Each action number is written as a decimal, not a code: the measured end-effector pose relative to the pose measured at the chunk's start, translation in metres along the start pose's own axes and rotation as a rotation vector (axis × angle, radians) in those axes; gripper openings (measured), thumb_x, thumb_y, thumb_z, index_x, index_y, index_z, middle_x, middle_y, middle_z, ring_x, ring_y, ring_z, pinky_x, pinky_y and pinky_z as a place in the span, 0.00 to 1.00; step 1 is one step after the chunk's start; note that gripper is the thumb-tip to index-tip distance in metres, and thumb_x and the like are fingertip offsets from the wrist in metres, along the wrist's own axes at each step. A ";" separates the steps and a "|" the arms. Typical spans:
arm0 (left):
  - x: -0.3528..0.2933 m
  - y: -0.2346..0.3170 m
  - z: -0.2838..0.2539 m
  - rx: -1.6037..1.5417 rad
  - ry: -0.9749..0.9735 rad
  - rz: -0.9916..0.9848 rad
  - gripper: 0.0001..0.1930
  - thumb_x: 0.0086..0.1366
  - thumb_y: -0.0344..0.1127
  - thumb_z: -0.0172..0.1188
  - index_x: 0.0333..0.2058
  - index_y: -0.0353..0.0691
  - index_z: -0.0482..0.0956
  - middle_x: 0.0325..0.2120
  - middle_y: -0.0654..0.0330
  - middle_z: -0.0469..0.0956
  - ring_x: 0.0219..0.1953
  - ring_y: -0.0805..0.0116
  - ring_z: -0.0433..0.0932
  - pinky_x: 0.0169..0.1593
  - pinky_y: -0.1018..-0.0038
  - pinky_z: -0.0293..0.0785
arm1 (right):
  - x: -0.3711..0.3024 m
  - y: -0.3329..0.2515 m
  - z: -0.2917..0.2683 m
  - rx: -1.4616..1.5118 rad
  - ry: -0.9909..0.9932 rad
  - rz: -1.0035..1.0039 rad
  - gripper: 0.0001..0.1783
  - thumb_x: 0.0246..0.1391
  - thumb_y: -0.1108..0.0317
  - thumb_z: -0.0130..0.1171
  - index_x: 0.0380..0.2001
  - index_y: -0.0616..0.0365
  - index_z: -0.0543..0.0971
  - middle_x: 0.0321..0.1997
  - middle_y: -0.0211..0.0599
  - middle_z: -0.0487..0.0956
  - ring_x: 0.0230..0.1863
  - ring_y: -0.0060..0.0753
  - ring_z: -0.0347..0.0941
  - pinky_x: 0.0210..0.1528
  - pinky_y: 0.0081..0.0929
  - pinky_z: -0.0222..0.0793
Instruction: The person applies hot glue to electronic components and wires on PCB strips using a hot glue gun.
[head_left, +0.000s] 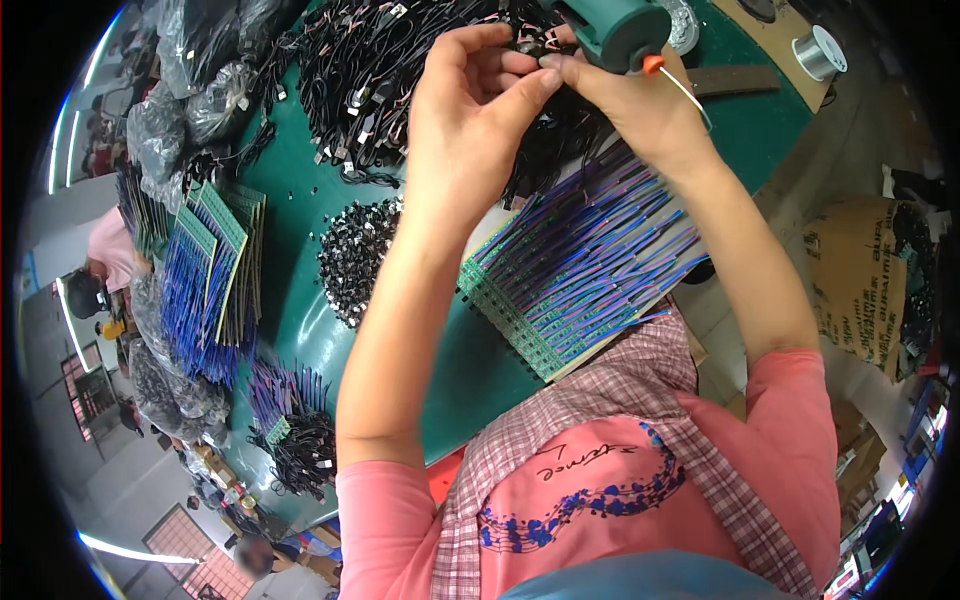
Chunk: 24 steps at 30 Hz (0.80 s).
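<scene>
My left hand and my right hand meet at the far side of the table, fingertips almost touching. Both are closed in a pinch around something small and dark, mostly hidden by the fingers. Beside the right hand is a dark green cylindrical tool with an orange tip and a white lead. Behind the left hand lies a big heap of black cables with metal plugs. Under my forearms sits a green circuit board panel with rows of blue and purple wires.
A pile of small metal connectors lies left of my left forearm. Stacked wired boards and plastic bags line the left side. A solder wire spool stands at the far right; a cardboard box is off the table's right edge.
</scene>
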<state>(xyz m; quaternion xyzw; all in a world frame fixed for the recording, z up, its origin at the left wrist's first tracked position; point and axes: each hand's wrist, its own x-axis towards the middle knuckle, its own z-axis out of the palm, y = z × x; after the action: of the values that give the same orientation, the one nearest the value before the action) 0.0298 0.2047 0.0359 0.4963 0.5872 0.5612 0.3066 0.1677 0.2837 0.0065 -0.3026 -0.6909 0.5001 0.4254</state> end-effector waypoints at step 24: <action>0.031 0.043 -0.076 0.069 -0.195 -0.139 0.12 0.60 0.30 0.60 0.42 0.35 0.78 0.23 0.65 0.76 0.23 0.80 0.72 0.27 0.78 0.71 | -0.040 -0.040 -0.082 0.203 0.242 0.104 0.20 0.53 0.72 0.57 0.49 0.64 0.69 0.43 0.45 0.79 0.31 0.22 0.73 0.33 0.18 0.70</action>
<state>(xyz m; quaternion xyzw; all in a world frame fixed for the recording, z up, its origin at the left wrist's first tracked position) -0.0392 0.2013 0.0976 0.5169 0.6063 0.4672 0.3834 0.2595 0.2729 0.0446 -0.3516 -0.5640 0.5485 0.5074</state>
